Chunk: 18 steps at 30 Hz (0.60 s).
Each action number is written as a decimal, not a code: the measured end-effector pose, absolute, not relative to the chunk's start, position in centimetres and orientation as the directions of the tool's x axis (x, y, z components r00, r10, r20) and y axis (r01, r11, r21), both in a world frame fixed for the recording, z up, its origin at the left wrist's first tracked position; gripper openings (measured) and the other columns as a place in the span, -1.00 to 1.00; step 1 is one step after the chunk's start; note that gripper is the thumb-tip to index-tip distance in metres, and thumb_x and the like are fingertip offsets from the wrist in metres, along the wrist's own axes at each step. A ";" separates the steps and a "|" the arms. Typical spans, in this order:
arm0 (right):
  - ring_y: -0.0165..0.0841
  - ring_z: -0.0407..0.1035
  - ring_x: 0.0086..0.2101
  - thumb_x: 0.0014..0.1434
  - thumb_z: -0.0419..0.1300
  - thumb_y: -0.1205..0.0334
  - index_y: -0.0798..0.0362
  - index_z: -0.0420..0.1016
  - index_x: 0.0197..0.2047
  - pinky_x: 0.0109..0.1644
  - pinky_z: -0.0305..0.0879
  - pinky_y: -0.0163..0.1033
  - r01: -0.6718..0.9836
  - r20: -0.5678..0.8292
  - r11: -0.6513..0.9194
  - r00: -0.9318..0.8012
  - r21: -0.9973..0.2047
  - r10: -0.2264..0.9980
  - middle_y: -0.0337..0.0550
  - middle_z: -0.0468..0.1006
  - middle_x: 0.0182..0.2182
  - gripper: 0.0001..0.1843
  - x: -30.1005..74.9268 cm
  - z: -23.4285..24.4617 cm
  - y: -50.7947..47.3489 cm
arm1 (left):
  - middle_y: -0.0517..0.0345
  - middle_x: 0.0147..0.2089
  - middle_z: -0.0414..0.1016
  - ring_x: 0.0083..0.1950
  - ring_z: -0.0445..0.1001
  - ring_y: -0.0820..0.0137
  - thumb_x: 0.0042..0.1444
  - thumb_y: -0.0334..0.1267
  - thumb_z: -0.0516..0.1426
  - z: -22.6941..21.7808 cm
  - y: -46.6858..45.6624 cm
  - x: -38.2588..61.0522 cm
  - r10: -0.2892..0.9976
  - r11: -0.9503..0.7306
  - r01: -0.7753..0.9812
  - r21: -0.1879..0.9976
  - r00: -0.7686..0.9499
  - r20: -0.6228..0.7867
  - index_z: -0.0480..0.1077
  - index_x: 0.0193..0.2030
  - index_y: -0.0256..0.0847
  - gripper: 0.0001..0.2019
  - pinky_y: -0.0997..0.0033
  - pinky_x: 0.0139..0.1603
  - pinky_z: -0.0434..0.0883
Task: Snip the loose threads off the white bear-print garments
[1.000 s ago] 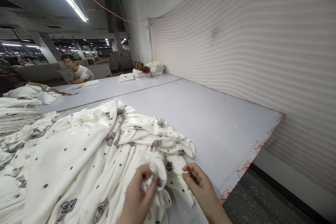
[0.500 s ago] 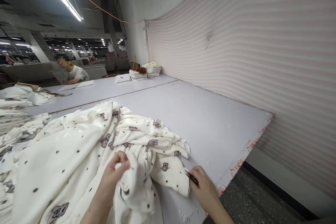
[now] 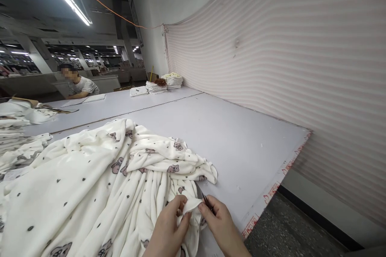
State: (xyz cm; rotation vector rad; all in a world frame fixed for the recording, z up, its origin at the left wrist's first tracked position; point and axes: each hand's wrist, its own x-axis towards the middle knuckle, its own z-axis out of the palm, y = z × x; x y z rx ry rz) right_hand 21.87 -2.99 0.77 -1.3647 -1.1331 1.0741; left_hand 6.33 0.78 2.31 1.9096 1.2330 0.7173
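A large heap of white plush fabric (image 3: 75, 176), printed with dark spots and pinkish-brown bears, lies gathered on the table. Between thumb and fingers, my left hand (image 3: 171, 225) pinches an edge of this fabric at the heap's right side. My right hand (image 3: 221, 223) is closed around small dark thread snips (image 3: 208, 204), their points sticking up past the fingers. Its thumb touches the same fabric edge, close to my left hand. Most of the snips is hidden in the palm.
The pale table (image 3: 229, 140) ends at a taped edge (image 3: 273, 190) on the right, above a dark floor. A striped cloth sheet (image 3: 271, 56) hangs along its far side. Folded stacks (image 3: 173, 81) stand at the back. A person (image 3: 81, 84) leans on the table at the far left.
My left hand has moved right and down with a fabric edge. My right hand has shifted slightly left, and the two hands now meet at the cloth. The view has turned slightly.
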 end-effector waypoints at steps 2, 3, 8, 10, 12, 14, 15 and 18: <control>-0.43 0.20 -0.49 0.22 0.09 0.09 0.05 0.30 -0.46 -0.42 0.14 -0.38 0.265 0.109 0.054 0.200 -0.963 0.974 -0.33 0.26 -0.55 -0.72 22.2 1.0 -2.8 | 0.21 -0.36 0.36 -0.31 0.36 0.34 0.18 -0.20 0.00 3.2 1.1 5.8 0.902 -0.261 0.488 0.833 0.430 0.030 0.32 -0.31 -0.14 -0.87 0.42 -0.27 0.31; -0.39 0.27 -0.43 0.23 0.07 0.12 0.05 0.33 -0.42 -0.36 0.19 -0.36 0.354 0.171 0.087 0.215 -0.931 0.962 -0.28 0.33 -0.49 -0.76 22.4 1.0 -2.7 | 0.21 -0.36 0.37 -0.30 0.36 0.33 0.19 -0.19 0.00 3.6 1.2 5.5 0.890 -0.239 0.476 0.846 0.455 -0.004 0.33 -0.31 -0.14 -0.85 0.43 -0.26 0.31; -0.22 0.33 -0.03 0.23 0.03 0.26 -0.03 0.36 -0.10 -0.08 0.31 -0.27 0.521 0.376 0.208 0.239 -0.828 0.895 -0.04 0.39 -0.04 -0.82 22.7 1.0 -3.5 | 0.16 -0.26 0.46 -0.20 0.41 0.29 0.21 -0.05 0.01 5.0 1.8 5.0 0.844 -0.158 0.422 0.893 0.527 -0.099 0.41 -0.18 -0.15 -0.73 0.42 -0.21 0.32; -0.27 0.39 -0.14 0.21 0.06 0.26 -0.05 0.37 -0.12 -0.16 0.34 -0.30 0.512 0.393 0.240 0.214 -0.825 0.895 -0.08 0.40 -0.15 -0.83 22.0 1.0 -4.2 | 0.17 -0.27 0.47 -0.20 0.42 0.30 0.21 -0.04 0.03 5.2 2.0 5.2 0.843 -0.172 0.415 0.893 0.531 -0.085 0.42 -0.20 -0.15 -0.73 0.42 -0.18 0.32; -0.31 0.40 -0.30 0.15 0.12 0.27 -0.05 0.40 -0.20 -0.25 0.32 -0.32 0.502 0.376 0.234 0.202 -0.833 0.904 -0.15 0.40 -0.26 -0.88 21.3 1.2 -4.6 | 0.17 -0.25 0.48 -0.17 0.43 0.29 0.20 -0.06 0.04 5.2 2.1 5.4 0.851 -0.179 0.410 0.894 0.521 -0.069 0.42 -0.19 -0.16 -0.75 0.41 -0.15 0.33; -0.32 0.39 -0.31 0.10 0.16 0.28 -0.04 0.45 -0.26 -0.25 0.28 -0.31 0.460 0.322 0.203 0.196 -0.864 0.926 -0.17 0.41 -0.26 -0.90 20.9 1.2 -4.5 | 0.16 -0.19 0.49 -0.12 0.43 0.28 0.20 -0.07 0.05 5.3 2.2 5.4 0.860 -0.180 0.407 0.896 0.507 -0.058 0.42 -0.15 -0.14 -0.75 0.39 -0.10 0.33; -0.31 0.38 -0.30 0.08 0.18 0.27 -0.02 0.47 -0.29 -0.24 0.26 -0.31 0.386 0.270 0.174 0.211 -0.906 0.939 -0.18 0.42 -0.27 -0.92 20.9 1.1 -4.2 | 0.15 -0.17 0.50 -0.10 0.43 0.28 0.20 -0.07 0.06 5.3 2.3 5.4 0.867 -0.183 0.408 0.894 0.496 -0.049 0.41 -0.11 -0.12 -0.75 0.37 -0.07 0.33; -0.39 0.26 -0.45 0.08 0.22 0.11 0.04 0.41 -0.47 -0.37 0.19 -0.35 -0.003 0.030 0.033 0.286 -0.999 0.958 -0.28 0.33 -0.51 -0.79 21.4 0.6 -2.9 | 0.17 -0.21 0.49 -0.14 0.44 0.29 0.18 -0.11 0.08 5.4 1.9 4.7 0.899 -0.230 0.431 0.872 0.437 0.021 0.39 -0.14 -0.11 -0.81 0.32 -0.05 0.32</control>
